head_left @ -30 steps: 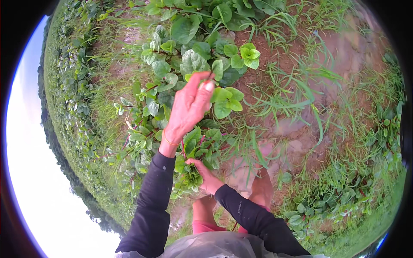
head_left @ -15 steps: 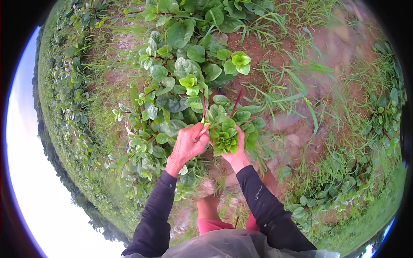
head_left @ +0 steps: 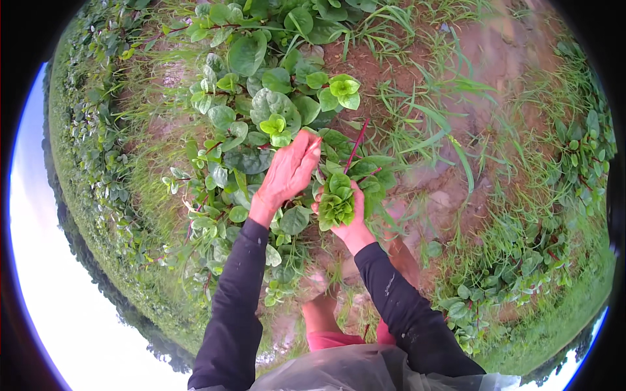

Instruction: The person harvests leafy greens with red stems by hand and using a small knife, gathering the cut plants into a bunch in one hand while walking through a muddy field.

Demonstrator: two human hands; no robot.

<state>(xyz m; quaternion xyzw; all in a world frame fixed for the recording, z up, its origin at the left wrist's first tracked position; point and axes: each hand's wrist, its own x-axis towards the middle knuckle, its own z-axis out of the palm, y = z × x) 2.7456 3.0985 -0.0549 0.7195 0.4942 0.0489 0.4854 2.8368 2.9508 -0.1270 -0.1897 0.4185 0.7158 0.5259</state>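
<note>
My right hand [head_left: 352,225] is closed round a bunch of Malabar spinach shoots [head_left: 336,203]. Pale green leaf tips face me, and a purple-red stem [head_left: 358,146] sticks out on the far side. Left of the bunch and a little farther off, my left hand [head_left: 290,171] reaches into the leaves of a growing Malabar spinach plant [head_left: 275,107]. Its fingers are pressed together. A narrow orange-red bit shows at the fingertips; whether it is part of a held thing cannot be made out. Leaves partly hide what lies beyond those fingertips.
The leafy row continues ahead and to the left, with grass [head_left: 437,124] growing beside it. Wet brown soil [head_left: 450,163] lies to the right, and another row of plants [head_left: 521,274] runs along the far right. My bare legs [head_left: 321,313] stand below the bunch.
My left hand has moved away from the bunch, forward into the plant. The right hand still holds the bunch, almost in the same place. The view has shifted slightly.
</note>
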